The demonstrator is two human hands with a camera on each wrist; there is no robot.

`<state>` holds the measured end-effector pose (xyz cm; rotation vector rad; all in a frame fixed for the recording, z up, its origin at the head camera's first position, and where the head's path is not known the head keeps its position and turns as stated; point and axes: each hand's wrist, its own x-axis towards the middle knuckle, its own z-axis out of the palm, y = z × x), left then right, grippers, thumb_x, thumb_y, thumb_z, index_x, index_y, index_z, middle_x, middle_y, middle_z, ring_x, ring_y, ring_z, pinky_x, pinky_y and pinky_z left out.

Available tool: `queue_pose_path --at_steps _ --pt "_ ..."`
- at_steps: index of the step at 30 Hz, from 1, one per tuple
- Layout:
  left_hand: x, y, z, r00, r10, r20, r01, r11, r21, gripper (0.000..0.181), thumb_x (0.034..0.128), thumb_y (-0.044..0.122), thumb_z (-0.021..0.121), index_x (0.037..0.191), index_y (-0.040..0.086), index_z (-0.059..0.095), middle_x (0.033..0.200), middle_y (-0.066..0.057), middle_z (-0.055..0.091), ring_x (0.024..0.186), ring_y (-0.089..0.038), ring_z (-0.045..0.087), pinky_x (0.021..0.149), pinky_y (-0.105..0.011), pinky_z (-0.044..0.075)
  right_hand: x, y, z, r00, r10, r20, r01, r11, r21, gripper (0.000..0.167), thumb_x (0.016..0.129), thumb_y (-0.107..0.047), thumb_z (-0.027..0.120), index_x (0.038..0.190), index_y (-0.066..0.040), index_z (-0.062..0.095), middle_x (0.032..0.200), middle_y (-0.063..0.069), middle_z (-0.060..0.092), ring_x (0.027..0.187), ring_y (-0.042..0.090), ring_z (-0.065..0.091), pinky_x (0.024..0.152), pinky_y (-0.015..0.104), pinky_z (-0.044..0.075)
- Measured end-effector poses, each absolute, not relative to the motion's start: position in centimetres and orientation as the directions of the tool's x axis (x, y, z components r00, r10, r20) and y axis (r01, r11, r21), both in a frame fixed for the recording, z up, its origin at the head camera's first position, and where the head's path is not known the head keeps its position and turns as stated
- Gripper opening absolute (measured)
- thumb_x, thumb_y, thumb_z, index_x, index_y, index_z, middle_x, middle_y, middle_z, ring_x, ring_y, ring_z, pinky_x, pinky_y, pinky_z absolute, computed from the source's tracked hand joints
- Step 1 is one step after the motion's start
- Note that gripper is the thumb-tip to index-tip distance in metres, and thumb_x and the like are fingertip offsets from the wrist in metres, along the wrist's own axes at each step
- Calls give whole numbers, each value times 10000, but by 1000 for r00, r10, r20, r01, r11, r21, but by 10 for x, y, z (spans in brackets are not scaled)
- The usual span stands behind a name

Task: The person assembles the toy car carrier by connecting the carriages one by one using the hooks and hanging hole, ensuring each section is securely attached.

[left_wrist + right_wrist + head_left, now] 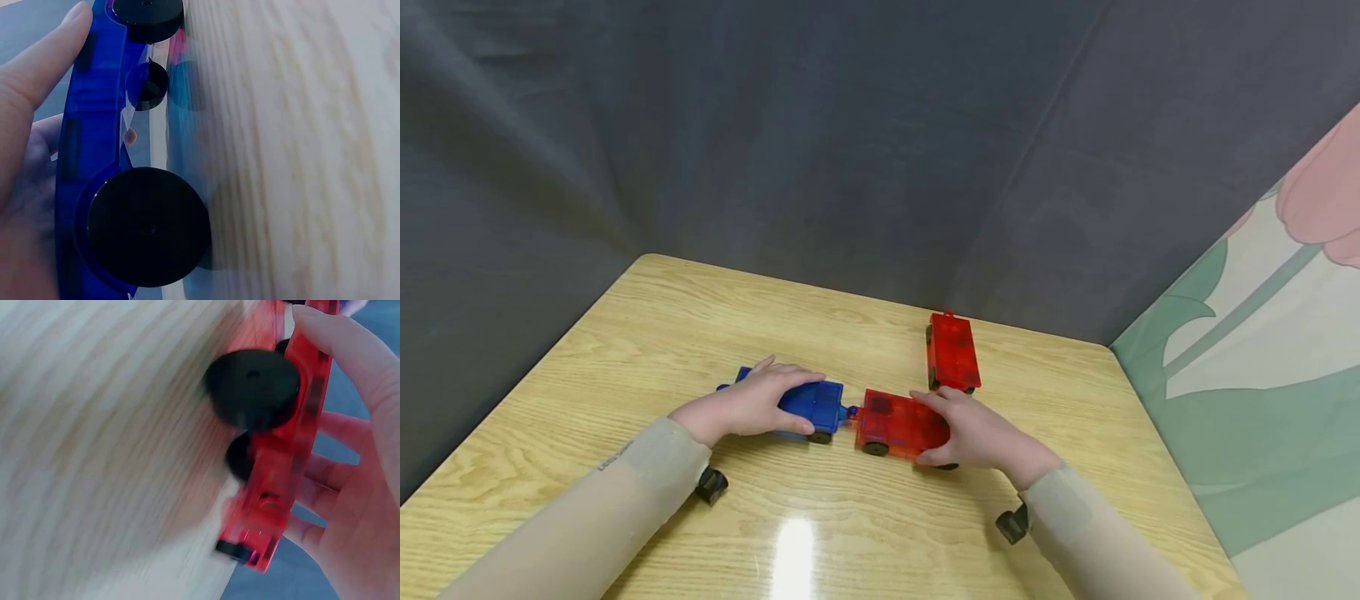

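A translucent blue toy wagon (811,403) with black wheels (149,226) stands on the table. My left hand (760,402) grips it across the top, thumb along its near side. To its right is a translucent red toy wagon (891,421), held by my right hand (973,429) with the thumb on the near side and fingers over the far side. Between the two wagons, the blue hitch (844,413) and the red wagon's end meet; whether they are hooked I cannot tell. In the right wrist view, the red wagon's black wheel (253,387) shows beside the tabletop.
Behind my right hand, a second red toy wagon (953,350) stands near the far edge of the wooden table (715,308), a loop at its far end. A dark curtain (820,150) hangs behind the table, and a flower-patterned cloth (1262,400) is on the right.
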<state>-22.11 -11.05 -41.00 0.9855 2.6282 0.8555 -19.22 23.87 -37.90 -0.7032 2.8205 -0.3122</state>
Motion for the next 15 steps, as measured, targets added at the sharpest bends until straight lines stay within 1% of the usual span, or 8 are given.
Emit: queue_pose_path --at_steps 3,6,10,15 --pt "-222 -111 -410 -756 655 6 532 608 589 822 844 515 733 1509 140 428 1476 -113 457 1387 -345 360 1160 -570 -2 -190 249 -381 -869 -473 -143 -422 861 -284 904 724 -475 866 1477 -155 482 1424 143 472 1267 337 471 1016 481 437" --pt "-223 -113 -411 -758 653 3 531 614 585 826 840 523 733 1507 141 431 1474 -113 460 1387 -346 359 1157 -576 0 -188 257 -382 -870 -477 -123 -420 849 -321 886 728 -432 877 1453 -96 495 1400 135 498 1246 321 490 1012 474 442" --pt "-223 -116 -411 -761 649 -5 526 621 581 827 836 521 739 1501 130 440 1469 -118 465 1385 -353 360 1153 -587 0 -186 265 -383 -881 -459 -117 -389 842 -374 853 729 -373 890 1414 -35 510 1340 105 538 1172 276 530 979 449 469" --pt "-222 -119 -407 -760 649 -12 526 627 575 817 836 494 753 1491 110 451 1456 -128 478 1377 -362 369 1144 -606 -9 -184 272 -385 -890 -439 -125 -349 831 -434 848 734 -342 891 1408 -16 493 1319 92 552 1176 279 539 966 440 476"
